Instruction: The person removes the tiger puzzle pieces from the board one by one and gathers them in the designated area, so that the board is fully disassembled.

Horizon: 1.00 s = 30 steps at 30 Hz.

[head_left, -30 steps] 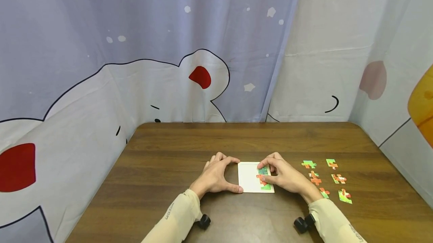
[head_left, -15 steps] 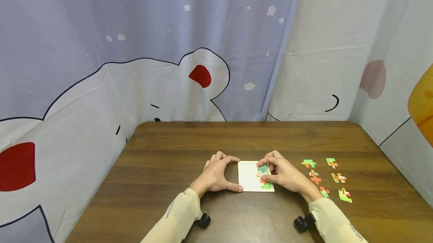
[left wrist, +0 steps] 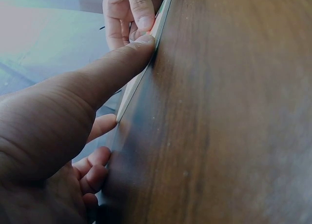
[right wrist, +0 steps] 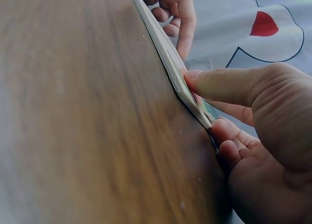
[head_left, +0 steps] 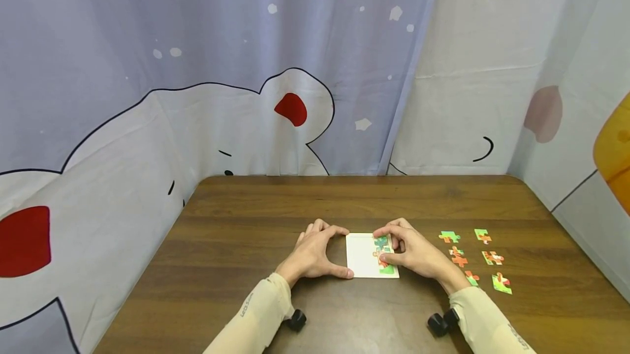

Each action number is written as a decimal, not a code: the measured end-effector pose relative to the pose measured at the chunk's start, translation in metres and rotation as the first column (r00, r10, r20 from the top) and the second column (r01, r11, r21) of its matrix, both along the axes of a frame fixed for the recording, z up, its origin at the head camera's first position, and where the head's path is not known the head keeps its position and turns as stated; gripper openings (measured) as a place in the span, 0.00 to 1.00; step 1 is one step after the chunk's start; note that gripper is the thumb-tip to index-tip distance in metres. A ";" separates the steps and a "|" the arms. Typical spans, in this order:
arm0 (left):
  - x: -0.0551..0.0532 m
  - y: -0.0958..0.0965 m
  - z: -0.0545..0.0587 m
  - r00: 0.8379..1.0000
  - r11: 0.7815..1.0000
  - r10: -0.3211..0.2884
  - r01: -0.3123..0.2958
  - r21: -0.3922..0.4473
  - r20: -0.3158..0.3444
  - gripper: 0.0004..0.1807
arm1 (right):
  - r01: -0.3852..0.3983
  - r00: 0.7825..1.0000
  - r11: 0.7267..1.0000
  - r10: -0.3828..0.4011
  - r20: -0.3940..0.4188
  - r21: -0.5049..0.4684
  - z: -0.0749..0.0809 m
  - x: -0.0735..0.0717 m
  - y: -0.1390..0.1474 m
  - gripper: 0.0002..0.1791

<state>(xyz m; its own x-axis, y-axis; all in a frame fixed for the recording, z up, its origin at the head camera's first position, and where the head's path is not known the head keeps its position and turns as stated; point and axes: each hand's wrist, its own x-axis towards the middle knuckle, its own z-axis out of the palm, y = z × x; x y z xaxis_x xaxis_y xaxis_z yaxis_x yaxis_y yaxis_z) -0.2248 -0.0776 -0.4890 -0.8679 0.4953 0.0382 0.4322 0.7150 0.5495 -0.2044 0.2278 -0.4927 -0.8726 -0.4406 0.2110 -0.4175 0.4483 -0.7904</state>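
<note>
A white square puzzle board (head_left: 361, 258) lies flat on the table in the head view. My left hand (head_left: 311, 253) holds its left side, with the thumb at the near corner and the index finger at the far corner. Jigsaw pieces in teal, orange and green fill a column along the board's right side. My right hand (head_left: 413, 250) is over that column: its thumb presses on the orange jigsaw piece (head_left: 378, 255), and its index finger reaches the far end of the teal jigsaw piece (head_left: 381, 243). In the right wrist view, the other fingers (right wrist: 225, 129) curl beside the board's edge.
Several loose jigsaw pieces lie right of my right hand, among them a green and orange piece (head_left: 450, 237) and a corner-like green piece (head_left: 502, 283). The wooden table (head_left: 275, 206) ends at a printed curtain (head_left: 236, 25) behind.
My right index finger has shifted slightly toward the board's far edge, and more of the teal piece shows. The left hand and the board have stayed put.
</note>
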 end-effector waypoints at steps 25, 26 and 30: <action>0.000 -0.002 0.000 1.000 1.000 -0.008 0.008 0.020 -0.005 0.53 | 0.234 0.968 0.970 -0.239 0.077 0.063 0.002 -0.006 -0.002 0.16; 0.000 -0.002 0.000 1.000 1.000 -0.009 0.009 0.023 -0.004 0.53 | 0.238 0.967 0.969 -0.243 0.076 0.061 0.001 -0.006 -0.002 0.16; 0.000 -0.002 0.000 1.000 1.000 -0.009 0.009 0.026 -0.001 0.53 | 0.248 0.965 0.967 -0.252 0.074 0.058 0.001 -0.006 -0.001 0.16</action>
